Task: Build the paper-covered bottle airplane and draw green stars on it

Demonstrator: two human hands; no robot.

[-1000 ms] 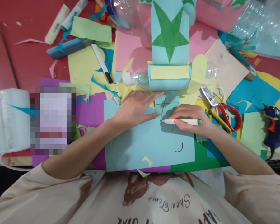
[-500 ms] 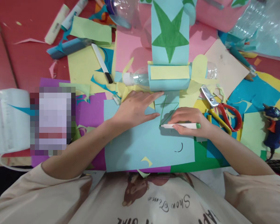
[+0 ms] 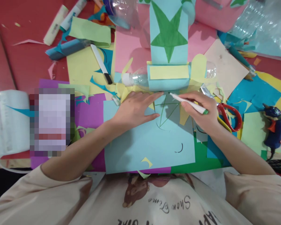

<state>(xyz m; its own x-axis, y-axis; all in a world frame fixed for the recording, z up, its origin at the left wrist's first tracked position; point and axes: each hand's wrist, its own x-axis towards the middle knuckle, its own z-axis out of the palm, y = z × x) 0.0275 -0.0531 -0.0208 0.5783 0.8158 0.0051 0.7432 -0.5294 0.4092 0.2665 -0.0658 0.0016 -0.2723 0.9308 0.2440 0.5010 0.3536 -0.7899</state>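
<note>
My left hand [image 3: 135, 107] lies flat with spread fingers on a light blue strip and sheet [image 3: 140, 147]. My right hand [image 3: 200, 109] holds a white marker with a green end [image 3: 192, 104], its tip near the top of the strip, just below the bottle. Green lines of a star-like outline [image 3: 163, 109] show between the hands. Above them lies a clear bottle [image 3: 140, 78] wrapped in light blue paper with a yellow band [image 3: 169, 72]. A light blue strip bearing a filled green star [image 3: 169, 32] extends up from the wrap.
Red-handled scissors [image 3: 233, 117] lie right of my right hand, a blue glue gun [image 3: 275, 128] farther right. A white-and-black marker [image 3: 100, 64] and a blue marker [image 3: 67, 48] are at the upper left. A white box [image 3: 10, 125] stands at the left edge, among paper scraps.
My right hand has moved up and slightly right, taking the marker tip from the outline's bottom point to near the bottle. The left hand stays in place.
</note>
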